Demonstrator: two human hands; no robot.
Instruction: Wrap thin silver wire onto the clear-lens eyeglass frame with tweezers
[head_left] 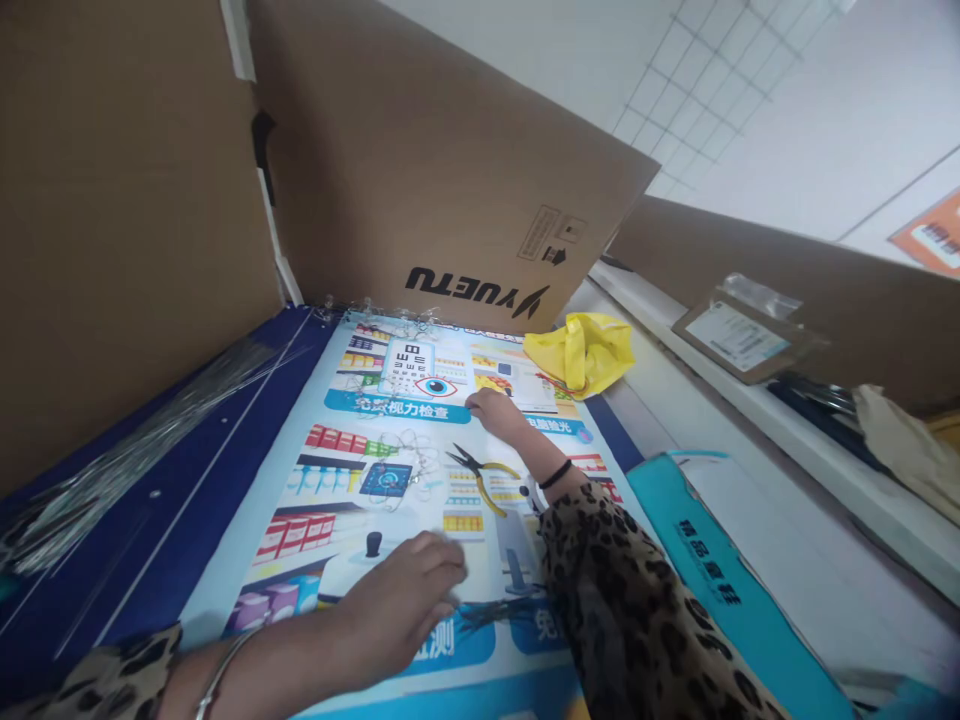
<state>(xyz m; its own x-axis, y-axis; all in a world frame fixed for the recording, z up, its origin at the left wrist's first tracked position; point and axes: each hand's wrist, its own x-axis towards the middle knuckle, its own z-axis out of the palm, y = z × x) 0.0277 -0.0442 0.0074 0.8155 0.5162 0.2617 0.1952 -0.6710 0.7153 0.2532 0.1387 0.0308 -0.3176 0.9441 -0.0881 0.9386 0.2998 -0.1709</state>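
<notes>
My right hand (493,412) is over the upper part of the printed poster (420,640), fingers curled down; whatever its fingertips pinch is hidden. Closer to me, my left hand (409,600) has its fingers folded together, and I cannot make out anything in it. Just right of it lies a small bundle of thin dark strips (499,612). Between the two hands, a pair of pliers (484,472) with yellow-and-black handles rests with its jaws apart. Left of the pliers is a loose tangle of thin wire (397,460).
Long thin wires (150,450) lie bunched on the dark blue surface at left. Tall cardboard panels (442,170) wall the back and left. A yellow bag (589,355), a teal shoe bag (720,570) and a labelled packet (739,335) are at right. More wire pieces (375,312) lie along the back.
</notes>
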